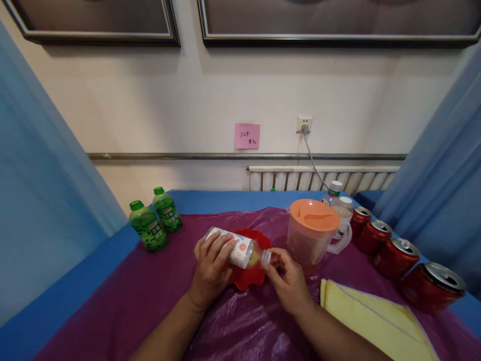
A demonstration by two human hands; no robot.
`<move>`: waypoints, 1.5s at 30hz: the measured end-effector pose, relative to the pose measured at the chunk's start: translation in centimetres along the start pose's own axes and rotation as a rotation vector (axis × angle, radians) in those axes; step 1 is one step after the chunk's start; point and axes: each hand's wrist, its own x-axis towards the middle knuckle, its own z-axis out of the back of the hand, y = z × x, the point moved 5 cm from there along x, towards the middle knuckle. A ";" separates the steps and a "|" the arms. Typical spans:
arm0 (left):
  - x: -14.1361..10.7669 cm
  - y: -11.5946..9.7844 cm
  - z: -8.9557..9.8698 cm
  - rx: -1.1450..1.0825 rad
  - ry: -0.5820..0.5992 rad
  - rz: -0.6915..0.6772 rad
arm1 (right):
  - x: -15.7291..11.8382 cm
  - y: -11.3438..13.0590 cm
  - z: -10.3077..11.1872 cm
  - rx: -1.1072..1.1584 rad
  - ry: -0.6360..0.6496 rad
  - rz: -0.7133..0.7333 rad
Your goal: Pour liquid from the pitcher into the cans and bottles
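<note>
A clear plastic bottle with a white patterned label lies tilted nearly sideways above a red scalloped dish, its neck toward the right. My left hand is wrapped round the labelled body. The fingers of my right hand are closed at the bottle's neck; whether they hold a separate cap is too small to tell. Something yellowish shows inside the bottle near its shoulder. Just right of my right hand stands a clear pitcher with an orange lid.
Two green bottles stand at the left. Behind the pitcher are two white-capped bottles. Several red cans line the right edge. A folded yellow cloth lies front right on the purple plastic sheet. Blue curtains hang on both sides.
</note>
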 end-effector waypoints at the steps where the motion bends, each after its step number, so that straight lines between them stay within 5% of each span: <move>1: 0.0 -0.1 0.0 0.002 0.004 0.002 | 0.0 -0.1 -0.1 0.005 0.008 -0.005; 11: -0.1 0.1 0.0 -0.087 0.065 0.094 | -0.6 2.2 0.2 -0.198 -0.098 0.325; 20: -0.2 -0.2 -0.2 -0.081 0.072 0.041 | -0.7 1.5 0.1 -0.295 -0.032 0.198; 29: -1.0 1.2 -1.0 -0.114 0.082 0.158 | -1.5 4.8 1.6 -0.531 -0.021 0.493; 37: -1.8 2.8 -1.7 -0.259 0.004 0.438 | -5.4 1.8 2.0 -0.656 0.420 0.038; 40: -2.0 3.2 -2.1 -0.295 0.020 0.523 | -6.9 0.2 2.1 -0.736 0.476 0.021; 43: -2.3 3.5 -2.8 -0.313 0.064 0.570 | -7.5 0.4 3.7 -0.687 0.381 0.191; 45: -2.5 3.7 -3.1 -0.304 0.079 0.595 | -7.0 1.4 6.4 -0.631 0.151 0.317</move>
